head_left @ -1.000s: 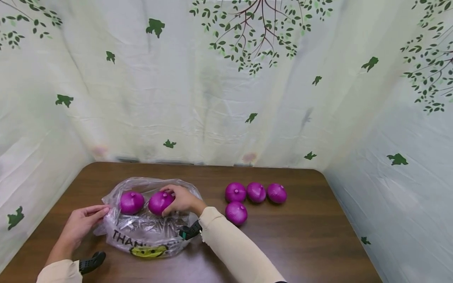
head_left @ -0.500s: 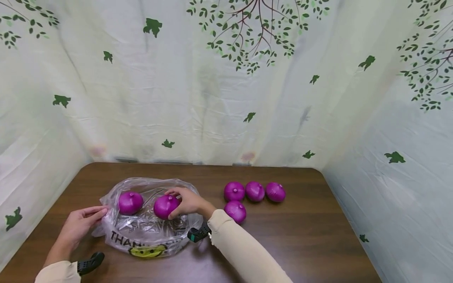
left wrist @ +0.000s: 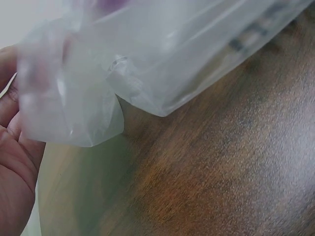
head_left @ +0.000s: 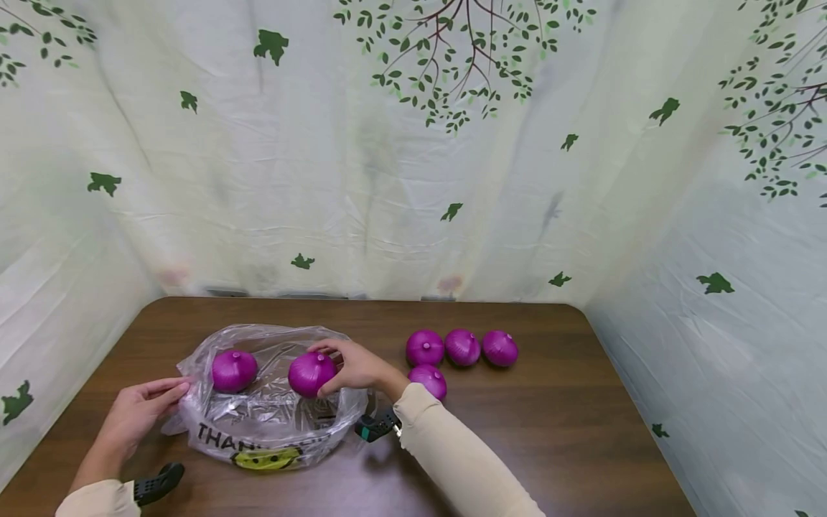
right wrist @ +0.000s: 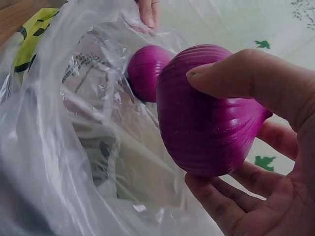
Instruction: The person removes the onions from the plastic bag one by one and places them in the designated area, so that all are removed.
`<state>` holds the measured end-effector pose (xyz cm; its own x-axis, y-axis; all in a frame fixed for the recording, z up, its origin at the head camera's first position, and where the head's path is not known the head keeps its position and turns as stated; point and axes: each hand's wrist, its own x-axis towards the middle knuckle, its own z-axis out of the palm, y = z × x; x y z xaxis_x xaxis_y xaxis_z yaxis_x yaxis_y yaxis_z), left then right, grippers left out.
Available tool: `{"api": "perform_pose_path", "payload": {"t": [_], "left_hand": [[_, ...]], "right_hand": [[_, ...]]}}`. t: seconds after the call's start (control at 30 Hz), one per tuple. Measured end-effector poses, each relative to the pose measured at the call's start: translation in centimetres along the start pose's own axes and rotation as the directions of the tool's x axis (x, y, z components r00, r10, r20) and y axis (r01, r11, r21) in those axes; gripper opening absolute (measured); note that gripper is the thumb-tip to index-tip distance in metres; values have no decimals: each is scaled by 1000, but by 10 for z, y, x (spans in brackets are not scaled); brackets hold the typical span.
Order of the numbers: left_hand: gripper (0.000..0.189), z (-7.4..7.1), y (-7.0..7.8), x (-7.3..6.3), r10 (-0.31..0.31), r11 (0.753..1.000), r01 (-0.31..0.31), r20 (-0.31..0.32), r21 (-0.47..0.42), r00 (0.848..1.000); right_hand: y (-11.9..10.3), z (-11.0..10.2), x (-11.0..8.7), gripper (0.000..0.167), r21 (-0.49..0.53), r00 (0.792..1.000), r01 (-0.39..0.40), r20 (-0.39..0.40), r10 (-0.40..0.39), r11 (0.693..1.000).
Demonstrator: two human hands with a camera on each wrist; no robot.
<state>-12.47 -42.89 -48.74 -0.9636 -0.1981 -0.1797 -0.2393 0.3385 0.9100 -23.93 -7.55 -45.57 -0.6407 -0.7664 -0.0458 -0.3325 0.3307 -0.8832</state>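
Observation:
A clear plastic bag [head_left: 271, 420] with dark lettering and a yellow print lies with its mouth spread on the table. My left hand [head_left: 138, 413] pinches the bag's left rim between thumb and fingers; the left wrist view shows the bag's film [left wrist: 74, 98] at the fingers. My right hand [head_left: 355, 370] grips a purple onion [head_left: 312, 373] over the right part of the bag, thumb on one side and fingers on the other, as the onion [right wrist: 206, 113] in the right wrist view shows. Another purple onion [head_left: 234, 370] sits inside the bag at the left.
Several more purple onions [head_left: 462, 347] stand grouped on the brown table [head_left: 549, 431], right of the bag. The right forearm partly covers the nearest one [head_left: 428, 380]. A pale leaf-print curtain [head_left: 388, 179] hangs behind the table and along both sides.
My right hand has moved a little to the right with the onion in its grip. The left hand keeps its hold on the bag rim, and the other onions stay put.

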Motion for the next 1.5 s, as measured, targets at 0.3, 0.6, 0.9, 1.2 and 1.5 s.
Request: {"api": "perform_pose_path", "payload": {"t": [0.3, 0.6, 0.9, 1.2, 1.5], "left_hand": [[47, 1, 0, 1, -34, 999, 34, 4, 17, 999], [46, 1, 4, 1, -33, 999, 33, 3, 21, 999], [52, 3, 1, 2, -34, 999, 34, -1, 29, 999], [55, 1, 3, 4, -59, 997, 60, -5, 53, 998], [52, 3, 1, 4, -41, 998, 42, -13, 47, 999]], "right_hand": [[6, -16, -17, 72, -27, 1000, 8, 2, -8, 1000], [9, -31, -29, 71, -48, 999, 36, -10, -37, 998], [8, -49, -44, 70, -35, 999, 26, -22, -27, 999], [11, -64, -58, 70, 19, 998, 40, -51, -39, 999], [14, -73, -75, 71, -5, 997, 24, -73, -24, 1000]]}}
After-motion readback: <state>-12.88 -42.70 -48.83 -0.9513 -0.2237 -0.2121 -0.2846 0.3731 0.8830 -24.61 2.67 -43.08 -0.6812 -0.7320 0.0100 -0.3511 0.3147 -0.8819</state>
